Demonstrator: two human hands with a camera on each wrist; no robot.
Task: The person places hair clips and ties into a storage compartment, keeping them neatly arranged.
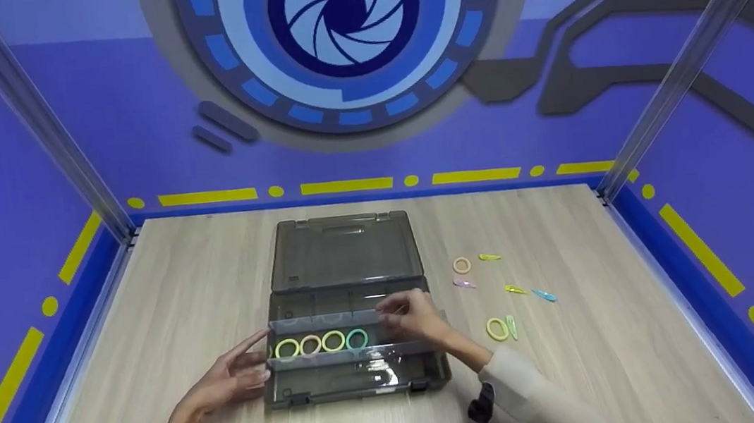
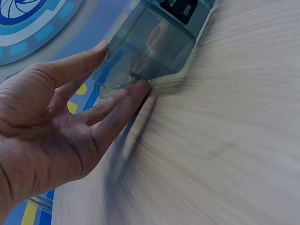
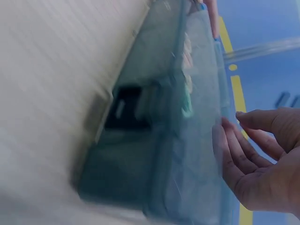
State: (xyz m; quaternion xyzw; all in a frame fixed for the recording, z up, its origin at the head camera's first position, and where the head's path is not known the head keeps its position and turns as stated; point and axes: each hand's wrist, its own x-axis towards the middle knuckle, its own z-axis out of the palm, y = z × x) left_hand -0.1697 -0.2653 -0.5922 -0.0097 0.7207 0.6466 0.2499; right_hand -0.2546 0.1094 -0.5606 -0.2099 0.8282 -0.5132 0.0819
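Note:
A smoky translucent organizer box (image 1: pixel 357 377) lies with its lid (image 1: pixel 346 250) folded back. In its middle compartment stands a row of rings: a yellow ring (image 1: pixel 287 349), a pink ring (image 1: pixel 311 345), another yellow ring (image 1: pixel 333 341) and a teal ring (image 1: pixel 357 340). My left hand (image 1: pixel 229 377) rests its fingertips on the box's left side, fingers extended. Over the right part of that middle compartment is my right hand (image 1: pixel 411 315), fingers loosely bent. No object shows between its thumb and fingers (image 3: pixel 243 154) in the right wrist view, though some fingertips are hidden behind the clear wall.
Right of the box lie a peach ring (image 1: pixel 461 266), a yellow ring (image 1: pixel 498 330) and several hair clips: yellow clips (image 1: pixel 516 289), a pink clip (image 1: pixel 464 284), a blue clip (image 1: pixel 543 295) and a green clip (image 1: pixel 512 327). Blue-purple panels enclose the wooden table (image 1: pixel 580 373).

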